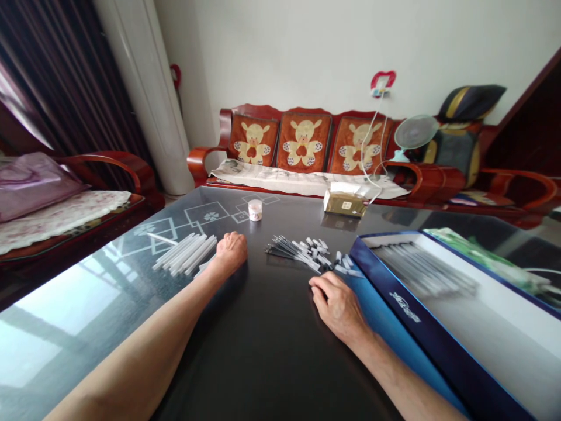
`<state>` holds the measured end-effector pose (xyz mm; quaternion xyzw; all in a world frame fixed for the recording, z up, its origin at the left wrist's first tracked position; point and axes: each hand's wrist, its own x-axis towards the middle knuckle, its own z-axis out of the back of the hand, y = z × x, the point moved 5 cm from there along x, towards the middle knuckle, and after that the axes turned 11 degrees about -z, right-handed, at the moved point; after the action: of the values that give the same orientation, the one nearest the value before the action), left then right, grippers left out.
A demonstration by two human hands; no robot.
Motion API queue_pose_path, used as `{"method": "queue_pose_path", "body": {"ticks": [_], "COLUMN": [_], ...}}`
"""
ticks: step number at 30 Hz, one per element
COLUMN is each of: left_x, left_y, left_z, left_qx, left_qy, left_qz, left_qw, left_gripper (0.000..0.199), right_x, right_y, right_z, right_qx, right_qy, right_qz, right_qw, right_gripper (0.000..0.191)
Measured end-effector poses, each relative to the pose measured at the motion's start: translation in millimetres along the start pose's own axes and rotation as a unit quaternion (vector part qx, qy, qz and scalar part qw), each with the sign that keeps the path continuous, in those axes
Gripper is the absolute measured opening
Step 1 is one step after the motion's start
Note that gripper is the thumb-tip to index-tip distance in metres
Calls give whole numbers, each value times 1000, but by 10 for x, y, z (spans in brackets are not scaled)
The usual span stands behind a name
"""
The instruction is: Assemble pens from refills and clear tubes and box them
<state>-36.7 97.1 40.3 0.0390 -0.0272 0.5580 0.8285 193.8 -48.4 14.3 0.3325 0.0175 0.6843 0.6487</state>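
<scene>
- The left hand (231, 251) and the right hand (335, 307) are apart, both resting on the dark, glossy counter (263, 356).
- The left hand's fingers curl under, out of sight, so it cannot be told whether they hold anything.
- The right hand is loosely curled, with nothing visible in it.
- A pile of small black-and-white plastic parts (302, 252) lies just beside the right fingertips (312, 283), at 12 o'clock from that hand.
- A bundle of white tubes (184, 254) lies near the left hand, at 9 o'clock.
- An open blue box (432, 260) sits touching the right hand's side, at 3 o'clock, with blurred white tubes (421, 269) inside.
- A small white jar (255, 210) stands at 12 o'clock from the left hand.
- A tan packet (345, 204) lies farther off, at 1 o'clock.
- A red wooden sofa (307, 140) stands beyond the counter, at 12 o'clock.
</scene>
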Motion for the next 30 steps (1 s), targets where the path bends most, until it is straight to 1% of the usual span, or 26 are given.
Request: {"method": "queue_pose_path", "body": {"ticks": [4, 6, 9, 11, 13, 15, 16, 18, 21, 23, 24, 26, 28, 30], "left_x": [-1, -10, -19, -17, -10, -4, -1, -5, -65, -119, -140, -164, -170, -172], "left_y": [-42, -111, -267, -371, -430, -427, -412, -385, -407, -442, -460, -492, -517, -537], "left_z": [-2, -3, -34, -55, -45, -4, 20, 68, 121, 124, 110, 79, 68, 82], "left_qx": [5, 3, -10, -33, -65, -93, -104, -128, -182, -196, -190, -167, -153, -154], "left_qy": [-4, -6, -10, -27, -63, -95, -98, -80, -25, 12, 31, 56, 60, 53], "left_qz": [-13, -29, -66, -95, -119, -138, -154, -207, -326, -376, -387, -391, -390, -392], "left_qw": [1000, 1000, 998, 995, 989, 981, 978, 967, 927, 906, 902, 903, 906, 906], "left_gripper": [33, 34, 32, 31, 30, 30, 31, 35, 51, 59, 60, 58, 49, 35], "right_x": [-1, 8, 43, 82, 126, 163, 174, 181, 179, 201, 225, 298, 393, 486], "right_y": [-19, -58, -149, -214, -273, -320, -337, -352, -341, -311, -292, -239, -162, -65], "right_z": [-1, 6, 32, 42, 36, 18, 7, -8, 6, 26, 36, 46, 34, -6], "right_qx": [14, 25, 23, 3, -23, -47, -56, -68, -73, -75, -76, -82, -94, -105], "right_qy": [-8, -22, -59, -76, -77, -69, -63, -55, -60, -58, -54, -48, -48, -54], "right_qz": [-10, -24, -43, -48, -53, -61, -64, -66, -64, -59, -59, -61, -57, -41], "right_qw": [1000, 999, 997, 996, 995, 995, 994, 994, 993, 994, 994, 994, 993, 992], "right_gripper": [23, 24, 24, 24, 23, 20, 19, 18, 21, 25, 26, 25, 23, 21]}}
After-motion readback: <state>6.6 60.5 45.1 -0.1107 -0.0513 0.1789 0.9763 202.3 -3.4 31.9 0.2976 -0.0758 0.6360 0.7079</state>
